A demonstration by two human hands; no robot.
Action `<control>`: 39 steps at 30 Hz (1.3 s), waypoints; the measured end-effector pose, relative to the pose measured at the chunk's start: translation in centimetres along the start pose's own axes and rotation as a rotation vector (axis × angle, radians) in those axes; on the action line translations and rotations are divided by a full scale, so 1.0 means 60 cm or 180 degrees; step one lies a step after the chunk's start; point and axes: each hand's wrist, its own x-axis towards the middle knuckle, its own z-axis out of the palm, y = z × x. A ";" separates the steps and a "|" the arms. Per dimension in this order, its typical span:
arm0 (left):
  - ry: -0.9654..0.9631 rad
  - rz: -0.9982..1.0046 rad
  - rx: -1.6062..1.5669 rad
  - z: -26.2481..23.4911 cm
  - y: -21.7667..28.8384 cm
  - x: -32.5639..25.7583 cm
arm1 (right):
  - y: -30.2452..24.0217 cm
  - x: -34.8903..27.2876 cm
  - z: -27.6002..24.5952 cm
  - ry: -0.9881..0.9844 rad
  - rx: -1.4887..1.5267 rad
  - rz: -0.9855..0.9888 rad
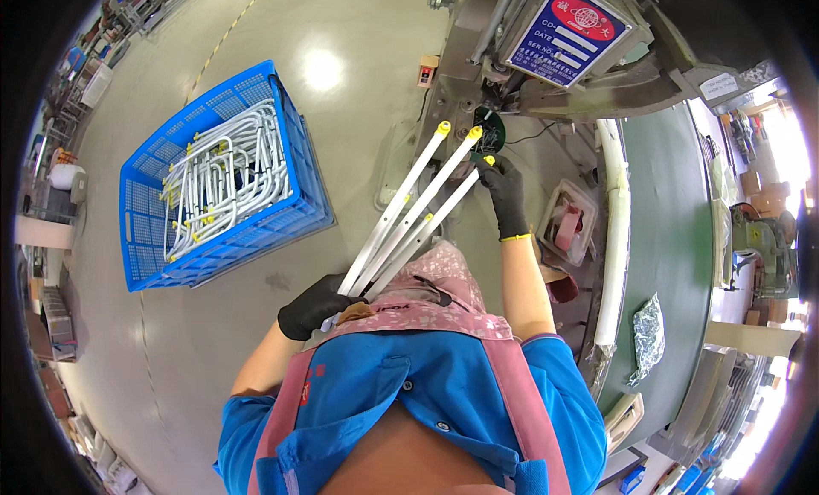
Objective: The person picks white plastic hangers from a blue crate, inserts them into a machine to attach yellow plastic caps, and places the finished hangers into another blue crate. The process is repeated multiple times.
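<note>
Several long white metal tubes (411, 206) with yellow end caps slant across my front, fanned out at their far ends. Their near ends lie in my black-gloved left hand (317, 308), which is closed round them by my waist. My right hand (505, 193), also in a black glove, pinches the far end of the rightmost tube, just by its yellow cap (489, 160). Small yellow bits and dark holes show along the tubes. Just beyond the caps, below the machine head, sits a dark green dish (489, 130) with small metal pieces.
A blue plastic crate (311, 196) full of bent white tube frames (226, 175) stands on the floor at left. Ahead is a grey machine with a blue plate (573, 32). On the right runs a green-topped bench (657, 239) holding a clear plastic bag (648, 341). A pale bin (585, 206) stands beside it.
</note>
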 end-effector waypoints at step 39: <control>0.0553 -0.0248 -0.0529 0.015 -0.009 0.001 | -0.132 0.031 0.041 0.0029 -0.0115 -0.0868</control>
